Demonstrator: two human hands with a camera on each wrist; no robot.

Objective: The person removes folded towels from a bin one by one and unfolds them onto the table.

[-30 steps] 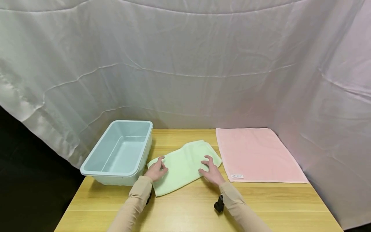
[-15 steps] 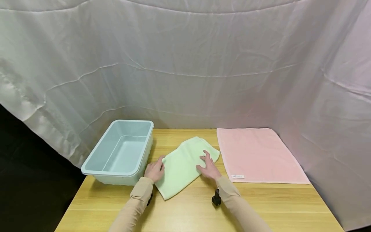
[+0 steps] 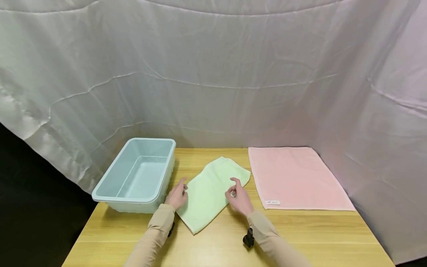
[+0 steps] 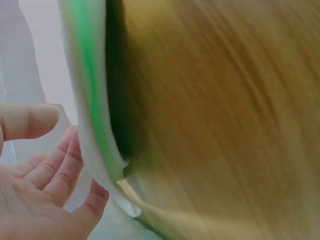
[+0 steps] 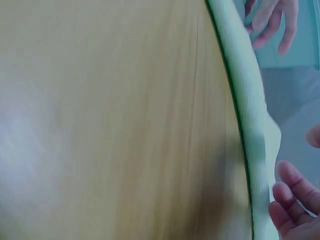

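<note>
A folded pale green towel (image 3: 210,191) lies slanted on the table, one corner pointing toward the front. My left hand (image 3: 176,197) is at its left edge; in the left wrist view its fingers (image 4: 60,175) are extended against the towel's side (image 4: 90,95), with the thumb held apart. At the right edge is my right hand (image 3: 241,200), its index finger over the towel. The right wrist view shows that hand's loosely bent fingers (image 5: 295,192) beside the towel's thick edge (image 5: 245,90), with the thumb apart. Neither hand pinches the cloth.
To the left stands a light blue plastic basin (image 3: 133,207) with nothing in it. A pink towel (image 3: 297,178) is spread flat at the right, a white label near its front left corner. Grey curtains (image 3: 213,111) surround the wooden table (image 3: 213,252).
The green towel has turned, its front corner swinging to the right and toward the front edge. Both hands stay at its sides; the right one has shifted slightly left.
</note>
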